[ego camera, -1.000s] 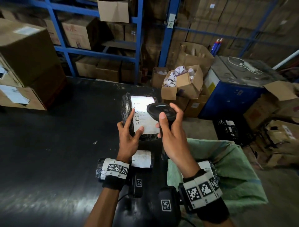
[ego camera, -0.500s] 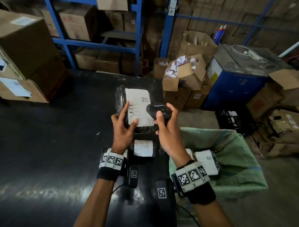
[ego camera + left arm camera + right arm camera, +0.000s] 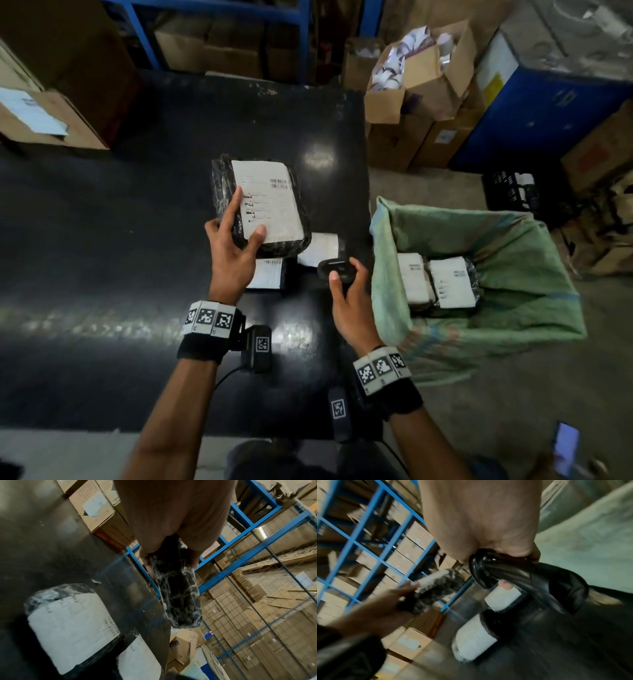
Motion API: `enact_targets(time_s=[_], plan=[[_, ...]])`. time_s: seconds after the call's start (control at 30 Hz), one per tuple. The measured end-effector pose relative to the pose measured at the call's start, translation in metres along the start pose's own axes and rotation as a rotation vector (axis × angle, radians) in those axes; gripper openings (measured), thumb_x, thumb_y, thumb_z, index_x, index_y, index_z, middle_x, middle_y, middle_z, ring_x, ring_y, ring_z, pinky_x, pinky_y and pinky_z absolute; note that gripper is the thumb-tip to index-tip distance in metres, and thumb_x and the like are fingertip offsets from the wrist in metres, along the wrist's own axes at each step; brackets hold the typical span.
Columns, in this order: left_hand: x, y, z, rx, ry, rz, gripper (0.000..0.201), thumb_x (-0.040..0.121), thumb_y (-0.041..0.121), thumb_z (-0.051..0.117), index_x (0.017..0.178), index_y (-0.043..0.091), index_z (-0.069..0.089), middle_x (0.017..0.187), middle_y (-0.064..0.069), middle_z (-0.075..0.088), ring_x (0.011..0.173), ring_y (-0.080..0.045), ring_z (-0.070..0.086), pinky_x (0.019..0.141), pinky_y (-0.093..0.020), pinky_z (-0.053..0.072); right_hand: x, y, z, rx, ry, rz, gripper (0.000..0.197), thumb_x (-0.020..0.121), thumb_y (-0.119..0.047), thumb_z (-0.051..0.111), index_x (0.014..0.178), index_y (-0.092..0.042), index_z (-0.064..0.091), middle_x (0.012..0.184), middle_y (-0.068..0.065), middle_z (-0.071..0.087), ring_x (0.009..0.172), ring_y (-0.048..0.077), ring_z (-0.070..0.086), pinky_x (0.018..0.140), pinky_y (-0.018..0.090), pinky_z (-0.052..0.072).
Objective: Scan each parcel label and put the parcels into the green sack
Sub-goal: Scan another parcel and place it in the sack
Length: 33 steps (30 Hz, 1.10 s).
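Lowered from the label, the scanner (image 3: 337, 270) stayed gripped in the right hand (image 3: 349, 301); left hand (image 3: 233, 253) fingers clasped the parcel (image 3: 262, 205) above the counter (image 3: 102, 240).

Dim, table (image 3: 102, 240) glare, perhaps motion-blurred
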State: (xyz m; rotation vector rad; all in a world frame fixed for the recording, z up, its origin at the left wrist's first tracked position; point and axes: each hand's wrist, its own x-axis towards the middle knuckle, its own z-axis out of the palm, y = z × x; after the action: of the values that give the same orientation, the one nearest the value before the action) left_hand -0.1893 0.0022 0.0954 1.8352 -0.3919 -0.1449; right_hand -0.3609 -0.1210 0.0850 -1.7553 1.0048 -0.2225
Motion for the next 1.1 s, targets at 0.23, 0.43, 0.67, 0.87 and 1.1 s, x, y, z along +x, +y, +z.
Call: enact_targets(time_s=[0.23, 0.43, 0.67, 0.87, 1.1], plan=[[-0.027, -0.018, -0.008, 0.007, -0.023, -0.065, 0.073, 0.089, 0.031, 0.072, 0.152, 0.046, 0.039, 0.125, -0.008, 0.035, 0.132, -0.031, 0.049, 0.119, -0.045, 0.042, 0.011, 0.064, 0.041, -0.072, -0.073, 0.192, 0.057, 0.1, -0.045, 0.043, 0.15, -0.027, 0.022, 0.133, 0.012, 0.058, 0.111, 0.032, 0.061, 0.084, 0.03, 0.043], [-0.045, -0.012, -0.006, -0.037, -0.053, -0.07, 0.075, 0.089, 0.029, 0.071, 0.156, 0.032, 0.039, 0.125, -0.004, 0.037, 0.134, -0.028, 0.048, 0.121, -0.042, 0.04, 0.018, 0.087, 0.063, -0.091, -0.064, 0.238, 0.056, 0.098, -0.046, 0.045, 0.147, -0.027, 0.025, 0.129, 0.013, 0.062, 0.111, 0.036, 0.062, 0.096, 0.045, 0.048], [-0.052, -0.01, 0.001, -0.044, -0.111, -0.069, 0.076, 0.087, 0.041, 0.07, 0.156, 0.042, 0.037, 0.13, -0.009, 0.038, 0.134, -0.026, 0.047, 0.118, -0.039, 0.043, 0.023, 0.104, 0.072, -0.054, -0.053, 0.221, 0.06, 0.097, -0.044, 0.049, 0.148, -0.024, 0.025, 0.131, 0.012, 0.06, 0.114, 0.034, 0.061, 0.099, 0.049, 0.047], [-0.049, -0.003, 0.011, -0.063, -0.123, -0.044, 0.075, 0.084, 0.048, 0.068, 0.151, 0.051, 0.036, 0.119, 0.009, 0.041, 0.131, -0.027, 0.048, 0.119, -0.045, 0.041, 0.033, 0.094, 0.047, -0.236, 0.011, 0.122, 0.059, 0.1, -0.047, 0.041, 0.152, -0.023, 0.027, 0.144, 0.016, 0.048, 0.133, 0.034, 0.045, 0.11, 0.048, 0.037], [-0.045, 0.021, 0.032, -0.176, -0.148, -0.03, 0.074, 0.088, 0.032, 0.072, 0.153, 0.045, 0.039, 0.122, 0.011, 0.046, 0.133, -0.022, 0.048, 0.12, -0.047, 0.039, 0.042, 0.001, -0.022, 0.171, 0.037, -0.249, 0.044, 0.106, -0.036, 0.034, 0.15, -0.035, 0.033, 0.145, -0.028, 0.031, 0.13, -0.021, 0.031, 0.111, 0.01, 0.026]])
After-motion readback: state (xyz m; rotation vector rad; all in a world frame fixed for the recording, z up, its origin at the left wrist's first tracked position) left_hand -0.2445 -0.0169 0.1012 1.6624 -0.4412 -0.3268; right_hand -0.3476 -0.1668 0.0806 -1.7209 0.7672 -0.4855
